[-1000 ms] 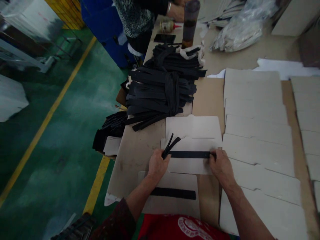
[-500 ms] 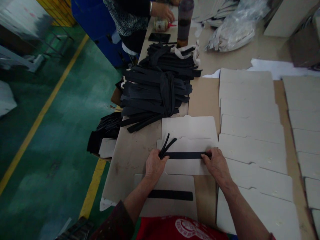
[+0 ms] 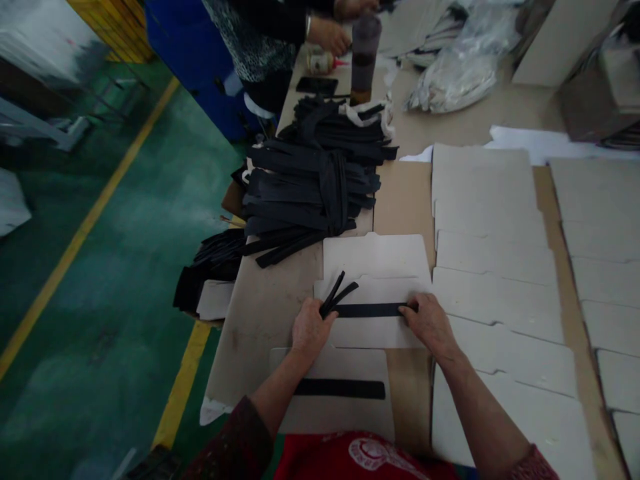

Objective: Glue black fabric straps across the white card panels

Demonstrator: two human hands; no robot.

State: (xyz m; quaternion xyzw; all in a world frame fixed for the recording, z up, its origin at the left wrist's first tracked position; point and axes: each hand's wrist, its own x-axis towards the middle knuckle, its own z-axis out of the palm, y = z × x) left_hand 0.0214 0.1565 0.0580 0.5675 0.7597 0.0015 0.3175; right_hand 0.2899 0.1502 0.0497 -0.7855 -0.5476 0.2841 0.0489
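A black strip point(image 3: 369, 310) lies straight across a pale board point(image 3: 375, 333), with its ends at my two hands. My left hand point(image 3: 311, 327) is closed on the strip's left end and also holds a few loose black strips point(image 3: 340, 297) that stick up past the fingers. The fingers of my right hand point(image 3: 427, 321) pinch the right end. Nearer my body, another black strip point(image 3: 343, 389) rests on a separate pale board point(image 3: 335, 420). Just beyond my hands lies one more pale board point(image 3: 375, 257).
Bundles of black strips point(image 3: 295, 190) lie at the back left. Overlapping pale boards point(image 3: 495, 293) fill the right side. Farther back are a bottle point(image 3: 364, 60), a plastic bag point(image 3: 455, 77) and another person's hand point(image 3: 327, 35). A box of black pieces point(image 3: 215, 267) stands beside the table's left edge.
The view has shifted slightly. My right hand's fingers have moved a little on the strip's right end. At the back, the other person's hands have moved.
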